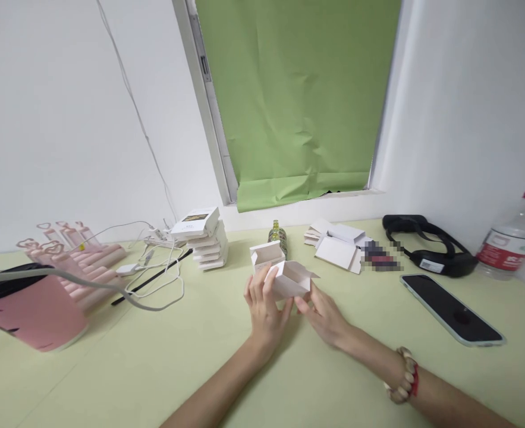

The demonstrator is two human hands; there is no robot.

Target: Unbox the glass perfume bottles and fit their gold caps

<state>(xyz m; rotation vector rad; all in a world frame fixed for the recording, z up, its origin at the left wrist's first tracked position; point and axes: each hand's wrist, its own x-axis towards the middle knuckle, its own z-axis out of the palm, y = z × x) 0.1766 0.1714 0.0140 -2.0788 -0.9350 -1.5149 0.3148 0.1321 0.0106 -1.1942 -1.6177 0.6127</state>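
Observation:
A small white cardboard box point(294, 278) stands open above the table between my two hands, its flaps raised. The lid-like part point(267, 254) extends from its far left side. My left hand point(264, 303) wraps its fingers over the box's left side. From the right, my right hand point(325, 315) grips the lower right edge, thumb and fingers on the cardboard. Just behind the box is a patterned object with a yellow-green beaded top point(276, 232), partly hidden. Flat, unfolded white boxes point(338, 249) lie further right.
A stack of white boxes point(206, 244) stands left of centre, beside tangled white cables point(173, 273). Pink tubes point(93, 270) and a pink cup point(34, 312) are at the left. On the right are a phone point(452, 309), a black headset point(440, 258) and a bottle point(509, 244).

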